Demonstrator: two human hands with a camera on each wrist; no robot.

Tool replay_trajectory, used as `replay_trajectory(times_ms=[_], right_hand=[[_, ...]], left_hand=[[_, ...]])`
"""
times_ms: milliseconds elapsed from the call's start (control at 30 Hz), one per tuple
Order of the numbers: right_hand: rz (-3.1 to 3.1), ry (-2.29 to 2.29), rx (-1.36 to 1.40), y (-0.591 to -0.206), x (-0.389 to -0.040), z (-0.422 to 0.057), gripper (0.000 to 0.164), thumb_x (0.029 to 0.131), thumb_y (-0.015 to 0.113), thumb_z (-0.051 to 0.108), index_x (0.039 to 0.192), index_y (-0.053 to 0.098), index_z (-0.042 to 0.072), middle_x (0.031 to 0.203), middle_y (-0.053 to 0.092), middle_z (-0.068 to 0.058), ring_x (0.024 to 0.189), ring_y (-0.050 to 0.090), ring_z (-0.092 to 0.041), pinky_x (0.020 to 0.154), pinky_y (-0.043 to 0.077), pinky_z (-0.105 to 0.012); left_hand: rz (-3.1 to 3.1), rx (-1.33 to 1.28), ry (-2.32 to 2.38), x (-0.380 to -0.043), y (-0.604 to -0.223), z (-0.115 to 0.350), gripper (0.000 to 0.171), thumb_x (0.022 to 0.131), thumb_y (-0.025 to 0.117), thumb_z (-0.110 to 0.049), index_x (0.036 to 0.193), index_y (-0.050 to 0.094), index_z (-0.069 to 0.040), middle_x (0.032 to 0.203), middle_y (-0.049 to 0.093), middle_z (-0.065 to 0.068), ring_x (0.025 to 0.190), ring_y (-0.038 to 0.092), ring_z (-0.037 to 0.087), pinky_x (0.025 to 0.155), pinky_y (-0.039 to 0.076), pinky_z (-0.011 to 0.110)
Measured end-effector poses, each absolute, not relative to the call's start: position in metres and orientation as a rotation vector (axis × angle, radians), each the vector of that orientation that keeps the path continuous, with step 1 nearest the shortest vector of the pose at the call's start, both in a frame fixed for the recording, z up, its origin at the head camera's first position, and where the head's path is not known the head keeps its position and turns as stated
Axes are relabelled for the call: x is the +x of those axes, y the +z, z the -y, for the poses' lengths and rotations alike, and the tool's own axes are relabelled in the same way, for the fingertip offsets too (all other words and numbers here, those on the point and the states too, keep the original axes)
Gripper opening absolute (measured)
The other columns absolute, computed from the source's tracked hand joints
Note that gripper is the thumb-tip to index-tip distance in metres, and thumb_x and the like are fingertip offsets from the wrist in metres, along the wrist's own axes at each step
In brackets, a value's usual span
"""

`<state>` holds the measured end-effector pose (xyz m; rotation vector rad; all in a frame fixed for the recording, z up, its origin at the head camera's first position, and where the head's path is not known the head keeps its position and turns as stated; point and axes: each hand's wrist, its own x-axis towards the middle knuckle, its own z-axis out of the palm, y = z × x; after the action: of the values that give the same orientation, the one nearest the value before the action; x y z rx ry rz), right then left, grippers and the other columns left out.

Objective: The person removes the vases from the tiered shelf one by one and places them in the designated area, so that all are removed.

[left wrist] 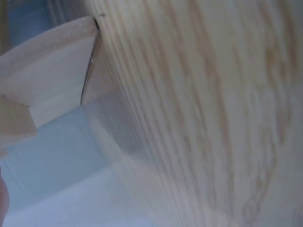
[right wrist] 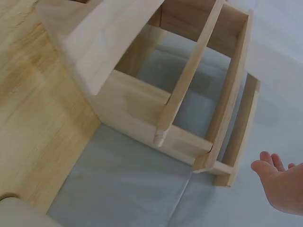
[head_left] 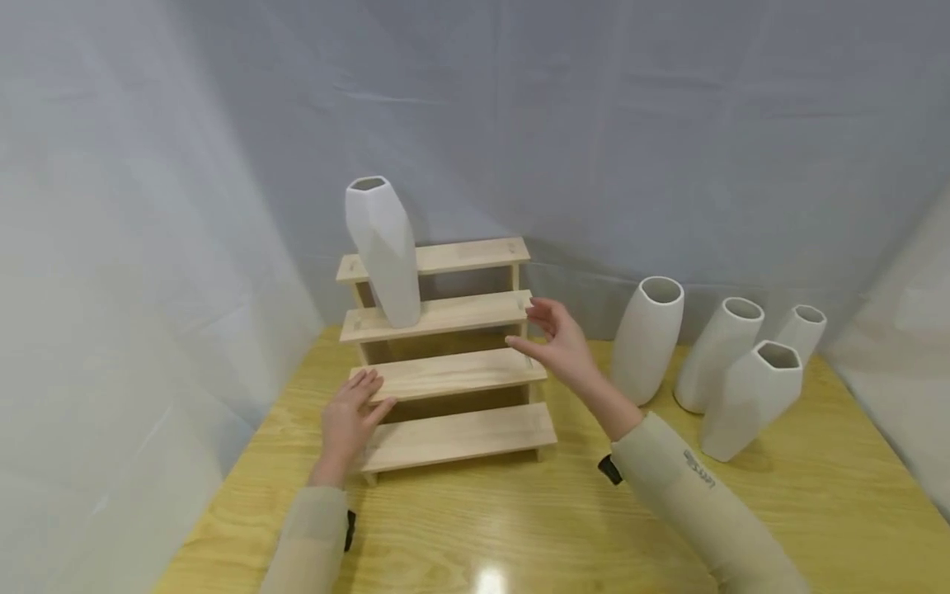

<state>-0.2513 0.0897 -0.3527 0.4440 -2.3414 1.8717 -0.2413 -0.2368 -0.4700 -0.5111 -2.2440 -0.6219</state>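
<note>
A four-step pale wooden stand [head_left: 453, 433] sits on the table, its steps rising toward the back. Near the left end of its second-highest step stands a tall white faceted vase [head_left: 382, 247], overlapping the top step in the head view. My left hand [head_left: 349, 421] is at the left end of the second step from the bottom, fingers extended over its edge. Over the right end of the stand, my right hand [head_left: 560, 342] has its thumb and fingers spread apart, with nothing between them. In the right wrist view, that hand [right wrist: 281, 182] appears beside the steps' ends.
Several more white vases stand on the right of the yellow wooden table [head_left: 475, 528]: a smooth rounded vase [head_left: 647, 342], a leaning-looking vase [head_left: 718, 355], a faceted vase [head_left: 751, 404] and a partly hidden vase [head_left: 805, 330]. A grey curtain [head_left: 564, 148] hangs behind.
</note>
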Motion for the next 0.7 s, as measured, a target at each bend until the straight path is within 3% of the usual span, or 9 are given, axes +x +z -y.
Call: replay_trajectory(times_ms=[133, 533, 700], right_hand=[[2.359, 1.824, 0.461, -0.347, -0.260, -0.072, 0.072, 0.074, 0.072, 0.022, 0.131, 0.033, 0.003, 0.127, 0.042, -0.012, 0.118, 0.040, -0.021, 0.101, 0.029, -0.032], [2.362, 1.748, 0.575, -0.331, -0.273, -0.029, 0.065, 0.074, 0.073, 0.021, 0.126, 0.039, 0.004, 0.122, 0.047, -0.011, 0.114, 0.042, -0.021, 0.100, 0.029, -0.029], [2.380, 1.672, 0.576, -0.334, -0.285, -0.012, 0.068, 0.072, 0.074, 0.027, 0.127, 0.039, 0.007, 0.122, 0.048, -0.011, 0.115, 0.043, -0.023, 0.098, 0.033, -0.034]], left_hand=[[2.249, -0.507, -0.604, -0.241, -0.471, 0.237, 0.046, 0.076, 0.066, -0.038, 0.103, 0.065, 0.000, 0.111, 0.058, 0.015, 0.106, 0.052, 0.032, 0.083, 0.043, 0.048], [2.276, -0.495, -0.604, -0.240, -0.468, 0.229, 0.042, 0.072, 0.071, -0.029, 0.103, 0.065, -0.001, 0.111, 0.059, 0.013, 0.106, 0.052, 0.030, 0.086, 0.043, 0.046], [2.285, -0.501, -0.610, -0.240, -0.466, 0.227, 0.041, 0.072, 0.071, -0.027, 0.103, 0.065, 0.000, 0.112, 0.058, 0.013, 0.106, 0.052, 0.030, 0.085, 0.043, 0.046]])
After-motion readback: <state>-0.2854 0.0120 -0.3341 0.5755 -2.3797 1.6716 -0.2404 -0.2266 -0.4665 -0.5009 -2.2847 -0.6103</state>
